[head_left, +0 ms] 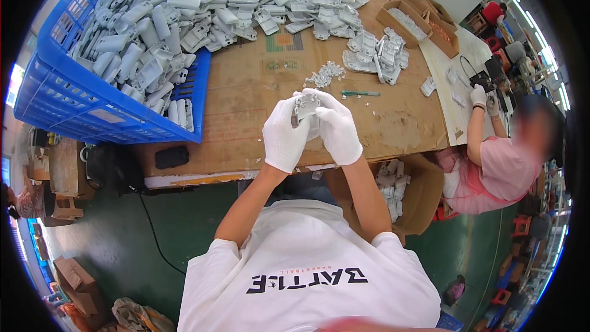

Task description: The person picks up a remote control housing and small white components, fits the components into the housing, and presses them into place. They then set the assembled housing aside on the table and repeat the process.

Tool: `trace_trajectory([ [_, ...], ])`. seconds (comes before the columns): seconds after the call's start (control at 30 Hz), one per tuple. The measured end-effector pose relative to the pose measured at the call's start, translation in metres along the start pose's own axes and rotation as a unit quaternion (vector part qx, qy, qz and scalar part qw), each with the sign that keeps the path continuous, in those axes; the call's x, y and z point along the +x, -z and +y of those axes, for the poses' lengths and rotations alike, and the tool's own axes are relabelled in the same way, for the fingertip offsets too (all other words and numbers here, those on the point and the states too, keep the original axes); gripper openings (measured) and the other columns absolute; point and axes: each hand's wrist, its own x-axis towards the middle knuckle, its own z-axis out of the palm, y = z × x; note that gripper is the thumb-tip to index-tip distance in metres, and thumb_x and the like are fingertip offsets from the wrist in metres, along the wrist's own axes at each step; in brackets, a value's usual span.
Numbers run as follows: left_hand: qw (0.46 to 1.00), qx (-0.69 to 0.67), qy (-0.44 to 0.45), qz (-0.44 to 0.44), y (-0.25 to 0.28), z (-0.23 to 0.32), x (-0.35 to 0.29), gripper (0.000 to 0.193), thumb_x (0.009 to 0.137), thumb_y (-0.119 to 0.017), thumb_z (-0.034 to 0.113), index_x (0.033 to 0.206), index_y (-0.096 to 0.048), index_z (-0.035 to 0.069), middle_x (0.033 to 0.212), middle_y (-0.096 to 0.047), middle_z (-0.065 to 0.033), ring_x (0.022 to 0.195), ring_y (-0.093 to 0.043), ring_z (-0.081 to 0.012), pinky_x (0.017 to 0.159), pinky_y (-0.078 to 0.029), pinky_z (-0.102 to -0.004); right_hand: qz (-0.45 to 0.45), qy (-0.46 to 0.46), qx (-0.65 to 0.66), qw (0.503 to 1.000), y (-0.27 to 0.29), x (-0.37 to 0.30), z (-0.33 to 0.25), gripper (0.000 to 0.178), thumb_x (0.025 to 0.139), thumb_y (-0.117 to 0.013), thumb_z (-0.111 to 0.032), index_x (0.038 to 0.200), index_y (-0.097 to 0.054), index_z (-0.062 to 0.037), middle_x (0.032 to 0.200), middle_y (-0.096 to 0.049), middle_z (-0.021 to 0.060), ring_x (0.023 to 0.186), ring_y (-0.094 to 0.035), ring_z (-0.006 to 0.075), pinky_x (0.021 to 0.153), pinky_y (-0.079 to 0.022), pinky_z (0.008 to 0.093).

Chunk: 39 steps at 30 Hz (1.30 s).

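Note:
Both my hands wear white gloves and meet over the near part of the table. Between them is a grey-white plastic housing (306, 106), its hollow, ribbed side turned up. My left hand (284, 134) grips its left side, and my right hand (338, 130) closes on its right side with the fingers near the top edge. The lower part of the housing is partly hidden by the gloves. Just beyond my hands lies a small heap of tiny whitish plastic parts (324, 75). A green pen (361, 93) rests to the right of that heap.
A blue crate (117, 114) at left overflows with similar housings (227, 9) across the table's far side. A smaller stack (378, 55) stands right of centre, near cardboard boxes (402, 23). A carton (424, 200) sits below the table edge. A gloved co-worker (501, 169) sits at right.

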Motion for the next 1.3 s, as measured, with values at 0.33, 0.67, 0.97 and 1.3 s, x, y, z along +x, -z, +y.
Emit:
trace_trajectory([
  [0.33,1.000,-0.004,0.006,-0.002,-0.002,0.007,-0.004,0.024,0.079,-0.068,0.002,0.102,-0.064,0.004,0.087,-0.061,-0.0101,0.072,-0.061,-0.0225,0.066,-0.050,-0.0314,0.085,0.020,-0.202,0.975,-0.016,0.002,0.004,0.028,0.087,-0.059,-0.004,0.113,-0.066,0.0001,0.106,-0.068,0.0061,0.096,-0.062,0.0104,0.087,-0.048,0.0248],
  [0.67,0.998,-0.010,0.010,-0.053,0.002,0.010,-0.005,0.028,0.078,-0.067,0.000,0.105,-0.065,0.002,0.084,-0.061,-0.0097,0.070,-0.060,-0.0191,0.066,-0.049,-0.0290,0.089,0.026,-0.216,0.972,-0.002,0.003,0.008,0.022,0.084,-0.059,-0.003,0.105,-0.064,0.0011,0.094,-0.065,0.0035,0.088,-0.059,0.0073,0.080,-0.048,0.0238],
  [0.97,0.997,-0.051,0.021,-0.058,-0.009,0.004,-0.005,0.028,0.078,-0.068,0.000,0.106,-0.066,0.003,0.086,-0.062,-0.0103,0.071,-0.062,-0.0188,0.067,-0.050,-0.0292,0.069,0.030,-0.257,0.963,0.012,0.002,0.006,0.017,0.085,-0.055,-0.001,0.101,-0.060,0.0001,0.094,-0.063,0.0037,0.086,-0.058,0.0081,0.078,-0.048,0.0247],
  [1.3,0.996,-0.046,0.009,-0.072,-0.023,0.001,-0.016,0.031,0.080,-0.066,0.004,0.110,-0.066,0.008,0.094,-0.066,-0.0125,0.080,-0.067,-0.0284,0.071,-0.054,-0.0338,0.113,0.089,-0.306,0.941,0.017,-0.013,0.004,0.033,0.075,-0.053,0.005,0.107,-0.058,0.0016,0.107,-0.062,0.0112,0.100,-0.059,0.0160,0.089,-0.048,0.0306],
])
